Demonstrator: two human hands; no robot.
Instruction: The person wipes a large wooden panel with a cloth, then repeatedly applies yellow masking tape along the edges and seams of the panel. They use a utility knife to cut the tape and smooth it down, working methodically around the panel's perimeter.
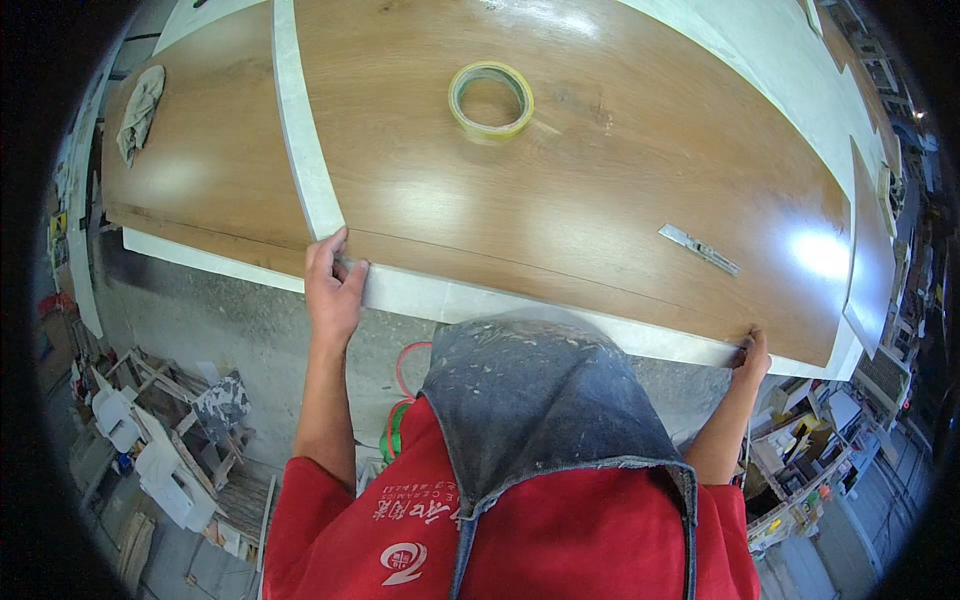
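A large wood-grain panel (420,170) lies in front of me. A pale, stone-like strip (470,300) runs along its near edge, between my two hands. My left hand (333,285) is closed on the strip's left end, thumb and fingers pinching the edge. Close to those fingers ends another long pale strip (300,120), lying across the panel from the far side. My right hand (752,356) is closed round the right end of the near strip, its fingers partly hidden. Beyond the near strip a thin dark line crosses the panel.
On the panel lie a roll of yellowish tape (491,130), a utility knife (699,249) and a crumpled grey cloth (140,112). White slabs (770,60) border the far right. Wooden frames and scraps (190,440) stand lower left; a cluttered rack (800,450) stands lower right.
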